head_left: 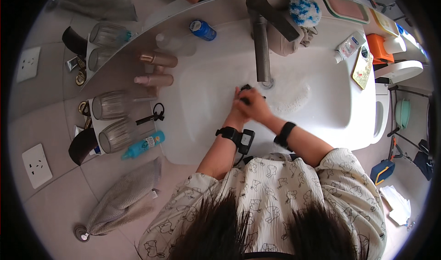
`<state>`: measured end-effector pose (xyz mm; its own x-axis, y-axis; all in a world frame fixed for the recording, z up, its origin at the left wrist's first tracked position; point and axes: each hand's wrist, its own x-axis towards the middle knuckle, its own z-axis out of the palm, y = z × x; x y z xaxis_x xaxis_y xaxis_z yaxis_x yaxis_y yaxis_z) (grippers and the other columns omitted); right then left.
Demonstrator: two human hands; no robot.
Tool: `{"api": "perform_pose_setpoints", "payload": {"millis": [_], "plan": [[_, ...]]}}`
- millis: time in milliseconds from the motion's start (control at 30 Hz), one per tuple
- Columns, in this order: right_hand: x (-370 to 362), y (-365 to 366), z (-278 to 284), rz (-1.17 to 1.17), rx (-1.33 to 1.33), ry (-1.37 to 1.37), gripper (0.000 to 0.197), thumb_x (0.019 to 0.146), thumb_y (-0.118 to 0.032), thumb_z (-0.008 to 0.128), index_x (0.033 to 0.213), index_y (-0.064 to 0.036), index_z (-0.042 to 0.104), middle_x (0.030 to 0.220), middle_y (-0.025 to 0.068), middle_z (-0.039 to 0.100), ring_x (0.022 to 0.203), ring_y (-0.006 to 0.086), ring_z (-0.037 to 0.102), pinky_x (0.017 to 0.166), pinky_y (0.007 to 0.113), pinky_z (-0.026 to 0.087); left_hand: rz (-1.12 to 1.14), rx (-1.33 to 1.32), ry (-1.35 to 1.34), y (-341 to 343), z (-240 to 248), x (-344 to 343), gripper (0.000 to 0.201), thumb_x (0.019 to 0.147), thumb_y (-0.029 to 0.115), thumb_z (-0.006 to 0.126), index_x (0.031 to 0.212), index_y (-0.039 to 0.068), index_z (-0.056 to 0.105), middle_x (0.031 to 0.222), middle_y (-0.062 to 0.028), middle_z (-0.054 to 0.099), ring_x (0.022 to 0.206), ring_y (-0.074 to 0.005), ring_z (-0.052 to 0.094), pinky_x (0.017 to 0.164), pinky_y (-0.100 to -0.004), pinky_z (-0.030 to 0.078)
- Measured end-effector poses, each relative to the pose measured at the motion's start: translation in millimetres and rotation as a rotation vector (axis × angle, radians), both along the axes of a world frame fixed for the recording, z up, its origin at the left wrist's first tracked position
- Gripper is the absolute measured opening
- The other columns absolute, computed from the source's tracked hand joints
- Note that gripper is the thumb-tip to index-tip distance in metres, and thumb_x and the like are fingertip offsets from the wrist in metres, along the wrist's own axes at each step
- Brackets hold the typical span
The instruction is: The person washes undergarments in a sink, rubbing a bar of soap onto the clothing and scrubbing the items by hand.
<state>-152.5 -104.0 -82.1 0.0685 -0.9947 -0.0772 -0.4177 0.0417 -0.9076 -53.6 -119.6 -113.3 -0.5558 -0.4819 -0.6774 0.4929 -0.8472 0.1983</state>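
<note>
My left hand (237,108) and my right hand (255,105) meet over the white sink (197,103), just in front of the spout of the dark grey faucet (262,48). Both are closed, and the right lies partly across the left. Something small and black (245,87) shows between and beyond the fingers; its kind is hidden by them. White foam (296,101) lies in the basin to the right of my hands, near the round drain (268,82). Black bands circle both wrists, the left one with a small black box (246,140) attached.
On the left rim stand pink pump bottles (158,60), a blue jar (202,30) and a light blue bottle (144,145). Glass cups (110,105) sit on the wall shelf. Rightward are a blue-white scrubbing puff (304,11), a clear bottle (350,46) and a phone (363,68).
</note>
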Motion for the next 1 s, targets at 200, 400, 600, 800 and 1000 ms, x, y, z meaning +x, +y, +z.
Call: {"api": "perform_pose_setpoints", "payload": {"millis": [200,400,600,800,1000], "plan": [[-31,-35,-14,-0.273,0.222,0.134,0.018,0.072,-0.027,0.061,0.076,-0.0096,0.058,0.090,0.0133,0.058,0.085,0.0340,0.056,0.069,0.041,0.046,0.059,0.030,-0.040,7,1,-33,0.038,0.086,0.046,0.046,0.109,0.016,0.052,0.102,-0.0002,0.057,0.094,-0.0141,0.056,0.079,-0.0325,0.047],[-109,-39,-36,-0.269,-0.127,0.009,0.022,0.068,0.000,0.055,0.088,-0.0049,0.049,0.080,0.0100,0.049,0.083,0.0260,0.048,0.074,0.033,0.041,-0.254,-0.294,-0.638,-3,20,-12,0.044,0.085,0.033,0.051,0.119,0.005,0.046,0.113,-0.0095,0.054,0.102,-0.0212,0.053,0.086,-0.0351,0.043],[-121,-11,-27,-0.185,0.237,-0.591,0.034,0.071,0.000,0.055,0.103,-0.0022,0.045,0.099,0.0091,0.053,0.093,0.0223,0.054,0.083,0.030,0.040,-0.672,-1.244,-1.542,-7,20,-6,0.049,0.078,0.019,0.056,0.119,-0.004,0.041,0.114,-0.0224,0.050,0.107,-0.0362,0.047,0.092,-0.0418,0.038],[-119,-13,-64,-0.064,0.501,-0.069,0.032,0.068,-0.006,0.061,0.100,-0.0035,0.053,0.100,0.0136,0.054,0.092,0.0256,0.054,0.076,0.032,0.043,-0.798,-1.272,-1.251,-20,14,-41,0.053,0.076,0.023,0.061,0.119,0.000,0.041,0.113,-0.0223,0.050,0.104,-0.0369,0.048,0.090,-0.0408,0.040],[-132,0,-62,-0.201,-0.112,0.351,0.025,0.068,0.000,0.054,0.090,-0.0106,0.059,0.092,0.0136,0.054,0.092,0.0308,0.051,0.082,0.033,0.041,-0.962,-1.003,-1.157,-7,4,-20,0.040,0.073,0.026,0.066,0.103,0.007,0.046,0.092,-0.0137,0.059,0.090,-0.0311,0.057,0.076,-0.0378,0.045]]}}
